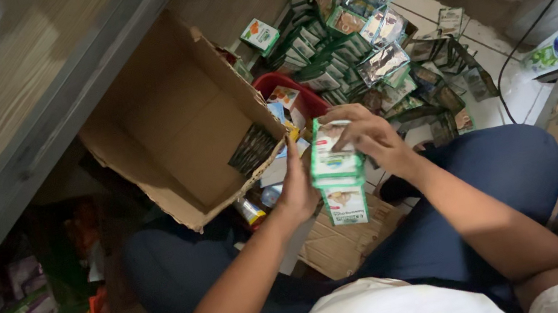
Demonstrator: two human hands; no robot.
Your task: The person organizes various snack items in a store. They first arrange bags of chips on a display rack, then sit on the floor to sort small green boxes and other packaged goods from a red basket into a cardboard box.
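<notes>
So the person was sitting on the floor with a stack of small green-and-white packets (338,176) held between both hands, just above the lap. The left hand (298,190) was flat against the stack's side, and the right hand (365,135) was wrapped over the top end, so both were clamped on the same bundle.

The risk as I saw it: those packets looked thin, slick and glossy, and they were only pinched from 2 sides. Ease the squeeze a bit and the middle ones could slide out and fan across the floor. The bottom packet already hung lower than the rest.

Right beside the hands sat an open cardboard box (176,129), tipped on its side, plain brown, with soft, bent flaps and what looked like a dark bundle inside. Behind it was a red basket (313,100), partly hidden. Further out, a loose pile of sachets (367,49) covered the pale tiles, some green, some shiny silver foil, all flat and rectangular. It was dim, so I couldn't tell finer details.
</notes>
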